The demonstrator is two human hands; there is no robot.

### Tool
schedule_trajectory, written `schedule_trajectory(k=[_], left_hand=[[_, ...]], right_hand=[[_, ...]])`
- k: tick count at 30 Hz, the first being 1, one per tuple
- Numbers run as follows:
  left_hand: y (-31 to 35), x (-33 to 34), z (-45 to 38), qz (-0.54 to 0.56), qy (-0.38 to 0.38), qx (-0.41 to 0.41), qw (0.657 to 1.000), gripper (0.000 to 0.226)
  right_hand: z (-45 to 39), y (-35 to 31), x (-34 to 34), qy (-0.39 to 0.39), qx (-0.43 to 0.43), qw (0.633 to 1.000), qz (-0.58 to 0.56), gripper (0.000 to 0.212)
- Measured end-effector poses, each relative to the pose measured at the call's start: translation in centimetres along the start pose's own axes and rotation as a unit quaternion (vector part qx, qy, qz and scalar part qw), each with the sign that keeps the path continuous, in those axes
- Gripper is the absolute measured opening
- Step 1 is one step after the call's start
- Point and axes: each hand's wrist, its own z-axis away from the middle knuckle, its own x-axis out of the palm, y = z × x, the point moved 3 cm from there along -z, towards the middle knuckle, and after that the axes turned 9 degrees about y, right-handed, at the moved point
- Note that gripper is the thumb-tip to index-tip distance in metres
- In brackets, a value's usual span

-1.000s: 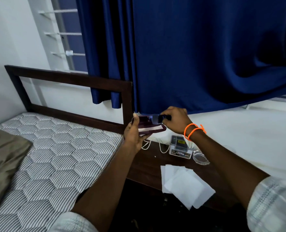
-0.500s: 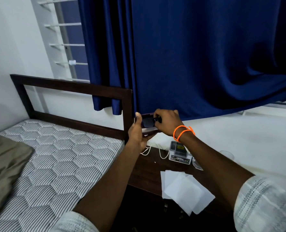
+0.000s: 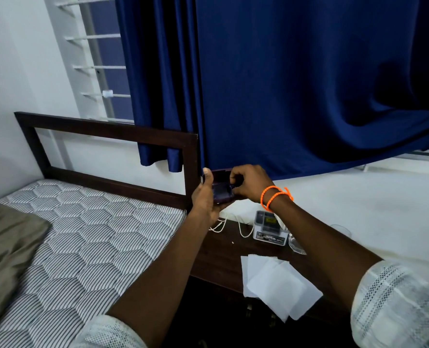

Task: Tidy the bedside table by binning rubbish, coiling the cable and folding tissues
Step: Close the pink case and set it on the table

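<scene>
Both forearms reach forward and up over the dark wooden bedside table (image 3: 223, 257), meeting in the air above its back edge, just in front of the blue curtain (image 3: 283, 96). The left hand (image 3: 206, 197) is turned palm-up with the thumb raised, cupping from below a small dark purple case (image 3: 221, 189) whose lid stands open. The right hand (image 3: 251, 183), with two orange bands (image 3: 275, 197) at the wrist, curls its fingers (image 3: 236, 175) over the case's right side, pinching something dark at its edge; what that is cannot be made out. On the table below the hands, a thin white cable (image 3: 241, 228) lies in loose uncoiled loops near the back edge. Just right of the cable on the table stands a small grey box (image 3: 270, 228), and beside that a clear glass piece (image 3: 295, 243), partly hidden by the right forearm. At the table's front edge several white tissues (image 3: 276, 285) lie flat and overlapping, unfolded, one corner hanging past the edge. Left of the table is the bed with its patterned mattress (image 3: 83, 242).
</scene>
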Motion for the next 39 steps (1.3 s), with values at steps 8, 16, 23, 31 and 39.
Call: schedule_trajectory(k=[8,16,23,31,39], left_hand=[[-0.4,0.0,0.1,-0.045,-0.001,0.018,0.999,0.064],[-0.6,-0.5,0.0,-0.056,0.003,0.011,0.998,0.055],[-0.5,-0.8,-0.2,-0.033,0.007,0.004,0.999,0.06],[-0.2,-1.4,-0.6,-0.032,0.011,0.01,0.999,0.074],[0.3,-2.1,-1.5,-0.039,0.029,0.024,0.999,0.083]], right_hand=[[0.2,-0.1,0.2,-0.006,0.009,0.999,0.033,0.019],[-0.2,0.2,0.4,-0.035,0.007,0.999,0.021,0.023],[-0.5,1.2,1.3,-0.039,0.028,0.998,-0.044,0.024],[-0.4,1.8,2.0,-0.033,0.032,0.997,-0.055,0.019],[-0.1,3.1,0.8,0.182,0.103,0.969,-0.134,0.021]])
